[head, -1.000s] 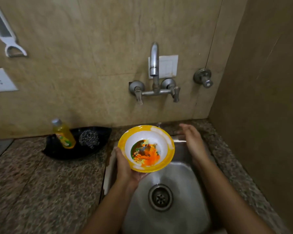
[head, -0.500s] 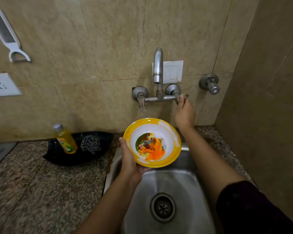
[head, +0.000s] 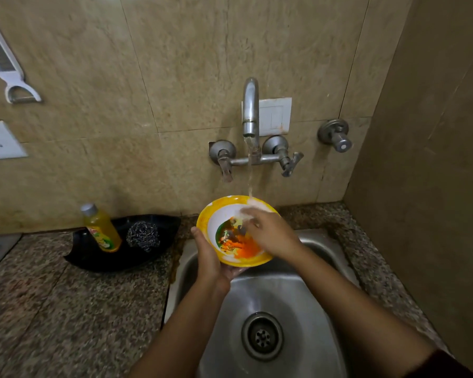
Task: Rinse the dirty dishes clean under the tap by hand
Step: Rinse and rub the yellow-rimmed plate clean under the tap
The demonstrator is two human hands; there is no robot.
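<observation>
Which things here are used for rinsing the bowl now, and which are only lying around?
In use: bowl, tap running, sink, left hand holding the bowl, right hand rubbing inside.

Idle: soap bottle, steel scrubber, black tray, peeler.

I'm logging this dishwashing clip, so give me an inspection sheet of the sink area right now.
Surface: speckled granite counter around a steel sink.
Job's things: yellow-rimmed white bowl with orange and green residue, under the running chrome wall tap.
Clutter: yellow soap bottle and steel scourer on a black tray.
Hands: left hand holds the bowl; right hand rubs inside.
Cables: nothing seen.
Surroundings: white peeler on beige tiles.
</observation>
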